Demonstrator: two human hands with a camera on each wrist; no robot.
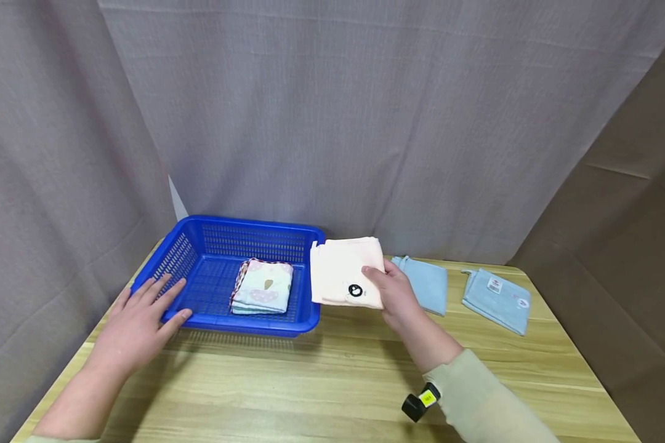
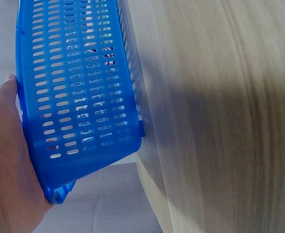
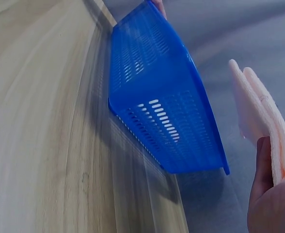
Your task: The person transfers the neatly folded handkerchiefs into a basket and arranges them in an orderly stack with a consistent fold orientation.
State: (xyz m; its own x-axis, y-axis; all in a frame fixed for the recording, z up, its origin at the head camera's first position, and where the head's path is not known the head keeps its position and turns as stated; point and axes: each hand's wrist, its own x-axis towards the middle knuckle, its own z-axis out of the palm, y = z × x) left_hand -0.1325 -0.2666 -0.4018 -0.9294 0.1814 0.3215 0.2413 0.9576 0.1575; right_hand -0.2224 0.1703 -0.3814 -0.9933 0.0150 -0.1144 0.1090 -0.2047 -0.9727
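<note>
My right hand (image 1: 397,292) pinches a folded pale pink towel (image 1: 338,264) with a small black-and-white emblem, raised at the right end of the blue basket (image 1: 244,321). In the right wrist view the pink towel (image 3: 261,109) shows its folded layers edge-on between thumb and fingers. My left hand (image 1: 138,326) rests on the basket's near left corner, its fingers straight and spread over the rim. Inside the basket, toward its right side, lies a stack of folded patterned cloths (image 1: 263,286), the top one white with pink and a tan spot.
Two folded light blue towels lie on the wooden table (image 1: 321,381) to the right: one blue towel (image 1: 428,286) partly behind my right hand, another blue towel (image 1: 499,298) with a tag farther right. A grey curtain (image 1: 332,123) stands behind; a brown panel (image 1: 620,246) borders the right.
</note>
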